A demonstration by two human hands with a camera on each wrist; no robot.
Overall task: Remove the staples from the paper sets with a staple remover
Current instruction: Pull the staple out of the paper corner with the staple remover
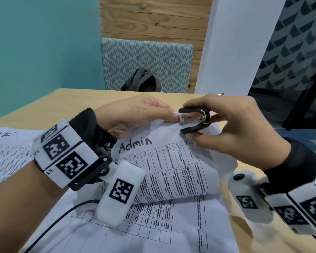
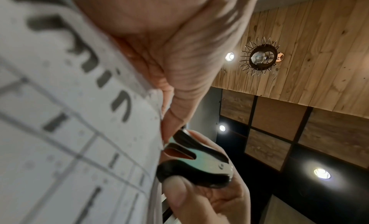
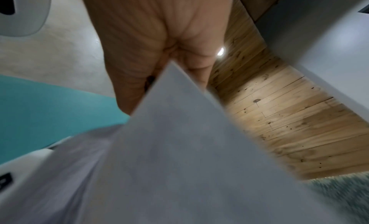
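Paper set: we hold the "Admin" set [image 1: 171,161] lifted off the wooden table [image 1: 77,99], its stapled corner raised and the sheets curling down over loose pages below; it is light, limp and tears easily, so we take it right beside the staple.
Left hand: our left hand [image 1: 135,114] pinches that corner between thumb and fingers, just beside the tool.
Staple remover: our black staple remover [image 1: 194,122] meets the corner, jaws toward the paper; small, rigid, smooth-sided, best squeezed on its two grip wings.
Right hand: our right hand [image 1: 226,121] grasps it, thumb below and fingers on top.
Staple: we cannot make it out; probably between the jaws.
Other set: "H.R" pages [image 1: 7,148] lie flat at left.
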